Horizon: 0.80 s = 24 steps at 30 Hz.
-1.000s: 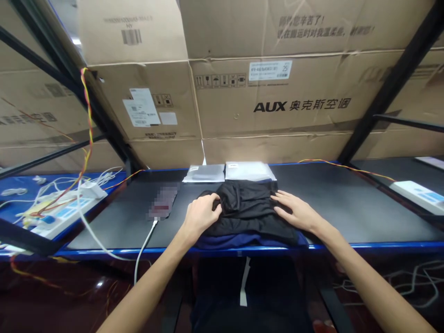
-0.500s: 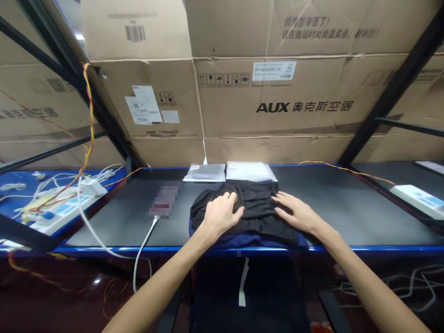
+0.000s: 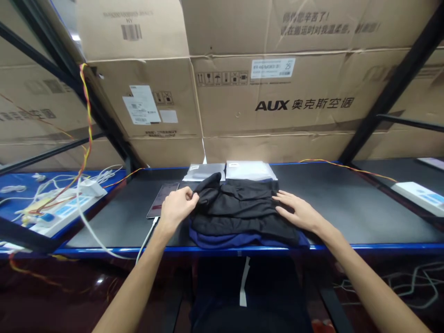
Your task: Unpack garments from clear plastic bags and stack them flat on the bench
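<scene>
Dark tabletop (image 3: 347,208), cardboard boxes (image 3: 277,101) behind. Black garment (image 3: 239,212) partly folded atop navy one (image 3: 222,239). Left hand (image 3: 176,206) pinches raised flap; right hand (image 3: 300,212) flat, pressing. Fold unfinished.

Warehouse or stockroom packing station. Big cardboard boxes (image 3: 277,92) stacked as the back wall, with barcodes, shipping labels (image 3: 272,68) and handling symbols; one printed AUX plus Chinese text. Black metal rack struts (image 3: 388,92) cross diagonally on both sides. Long black surface (image 3: 347,208) with a blue edge, like a packing bench. Clear poly bags (image 3: 248,170) with folded goods at the back, folded dark garments (image 3: 243,212) in front of them. White power strips (image 3: 58,212) and loose cables on the left, another strip (image 3: 419,196) on the right, and a twisted red-yellow wire (image 3: 86,115) hanging from the rack.
</scene>
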Each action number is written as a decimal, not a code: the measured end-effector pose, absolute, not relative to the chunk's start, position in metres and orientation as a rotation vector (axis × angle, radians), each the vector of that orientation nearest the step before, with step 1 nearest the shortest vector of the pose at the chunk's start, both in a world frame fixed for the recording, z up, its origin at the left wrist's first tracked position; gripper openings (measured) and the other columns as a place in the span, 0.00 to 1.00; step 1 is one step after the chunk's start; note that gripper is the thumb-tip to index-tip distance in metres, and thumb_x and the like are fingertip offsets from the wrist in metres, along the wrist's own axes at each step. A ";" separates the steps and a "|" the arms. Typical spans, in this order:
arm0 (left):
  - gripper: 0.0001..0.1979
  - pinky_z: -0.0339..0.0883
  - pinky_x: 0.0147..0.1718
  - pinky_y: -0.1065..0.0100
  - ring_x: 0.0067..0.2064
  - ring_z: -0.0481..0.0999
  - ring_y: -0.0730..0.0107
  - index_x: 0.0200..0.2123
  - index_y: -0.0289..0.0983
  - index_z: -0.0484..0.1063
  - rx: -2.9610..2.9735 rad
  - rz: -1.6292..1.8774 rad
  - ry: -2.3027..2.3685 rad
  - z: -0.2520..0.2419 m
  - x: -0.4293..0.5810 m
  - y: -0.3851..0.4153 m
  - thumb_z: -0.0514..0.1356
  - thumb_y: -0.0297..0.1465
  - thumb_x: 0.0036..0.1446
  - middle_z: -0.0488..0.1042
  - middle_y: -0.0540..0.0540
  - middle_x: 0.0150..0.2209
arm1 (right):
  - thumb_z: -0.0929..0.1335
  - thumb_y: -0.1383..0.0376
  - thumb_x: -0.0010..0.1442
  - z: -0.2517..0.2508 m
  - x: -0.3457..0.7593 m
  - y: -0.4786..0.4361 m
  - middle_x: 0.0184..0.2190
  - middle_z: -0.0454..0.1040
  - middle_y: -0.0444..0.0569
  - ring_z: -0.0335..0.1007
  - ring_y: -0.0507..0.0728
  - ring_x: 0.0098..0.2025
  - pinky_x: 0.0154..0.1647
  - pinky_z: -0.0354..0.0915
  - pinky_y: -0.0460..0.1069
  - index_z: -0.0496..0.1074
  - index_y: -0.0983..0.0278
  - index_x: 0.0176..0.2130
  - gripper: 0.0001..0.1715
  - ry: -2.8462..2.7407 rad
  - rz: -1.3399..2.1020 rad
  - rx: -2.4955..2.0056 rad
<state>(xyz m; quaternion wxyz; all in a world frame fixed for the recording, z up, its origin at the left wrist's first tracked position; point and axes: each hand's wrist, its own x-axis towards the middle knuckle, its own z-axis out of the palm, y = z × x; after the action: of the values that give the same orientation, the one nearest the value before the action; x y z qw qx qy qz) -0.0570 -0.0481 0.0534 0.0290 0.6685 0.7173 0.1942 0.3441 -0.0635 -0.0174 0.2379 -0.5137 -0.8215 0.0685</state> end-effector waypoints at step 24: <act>0.19 0.68 0.51 0.57 0.48 0.75 0.58 0.53 0.39 0.73 2.500 0.759 1.380 0.027 -0.046 -0.028 0.59 0.34 0.58 0.76 0.43 0.45 | 0.69 0.56 0.59 -0.011 0.341 -0.070 0.54 0.76 0.52 0.74 0.65 0.54 0.59 0.68 0.60 0.81 0.59 0.41 0.14 -1.970 0.307 -1.234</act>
<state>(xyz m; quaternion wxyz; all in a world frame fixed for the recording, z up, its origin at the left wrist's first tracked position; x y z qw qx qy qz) -0.0463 -0.0283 0.0271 0.0930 0.8424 0.4650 0.2558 0.3406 -0.0700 -0.0113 0.3881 -0.4849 -0.7744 0.1206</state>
